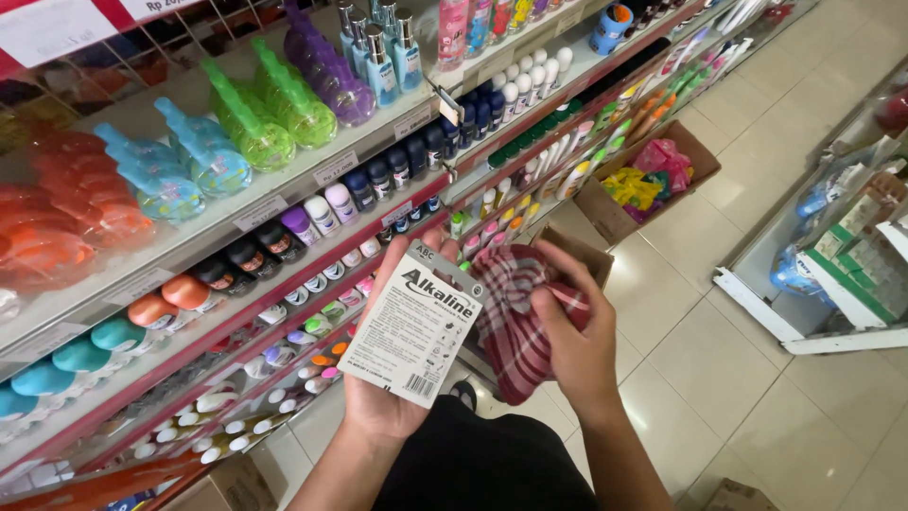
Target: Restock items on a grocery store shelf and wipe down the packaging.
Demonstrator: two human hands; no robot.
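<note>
My left hand (378, 402) holds a flat grey and white blister card of batteries (412, 325) upright, its back facing me. My right hand (573, 326) grips a red and white checked cloth (512, 322), which is bunched up and pressed against the card's right edge. Both hands are held close together in front of a store shelf (284, 194) stocked with small bottles and roll-on containers.
Shelves on the left carry coloured plastic bottles (255, 128) and rows of small roll-on containers (312, 222). An open cardboard box (605, 213) with bright packets sits on the tiled floor (709, 360). A white display rack (813, 284) stands at the right.
</note>
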